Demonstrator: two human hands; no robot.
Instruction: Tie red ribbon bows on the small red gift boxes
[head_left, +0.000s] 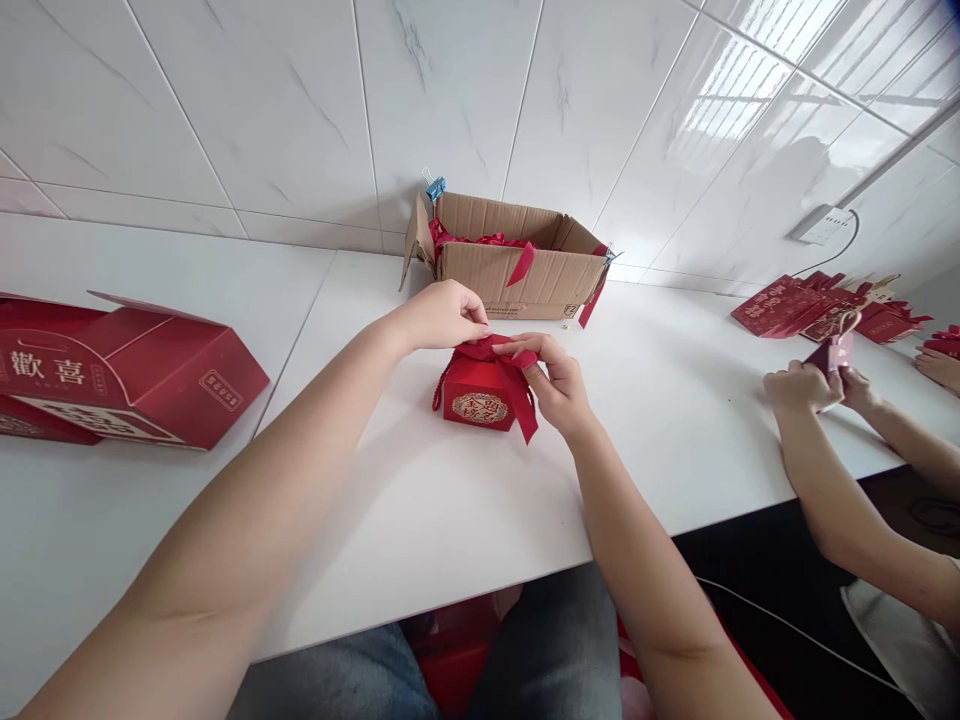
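The small red box [474,410], marked with a round gold emblem, sat upright on the white table [420,530] near the middle of the view, and the other places were read from it as the centre of a clock face, twelve being toward the wall. A red ribbon [523,405] lay across its top, one tail hanging down at about five o'clock. The person's left hand [450,318] came in at eleven o'clock, thumb and fingers pinched together on the ribbon above the box. The right hand [553,378], between two and three o'clock, had thumb and forefinger clamped on the same ribbon; whether it was knotted beneath the fingertips could not be told. A twisted red cord [440,387] hung at the box's nine o'clock side. Between twelve and one stood a cardboard box [480,268] holding more red ribbons [448,236], with a blue clip [436,188] on its corner at eleven. Larger red boxes [157,370] lay well apart at nine o'clock. Toward three, a co-worker's hands [804,385] held a small dark box [831,353], with red packages [772,306] just beyond
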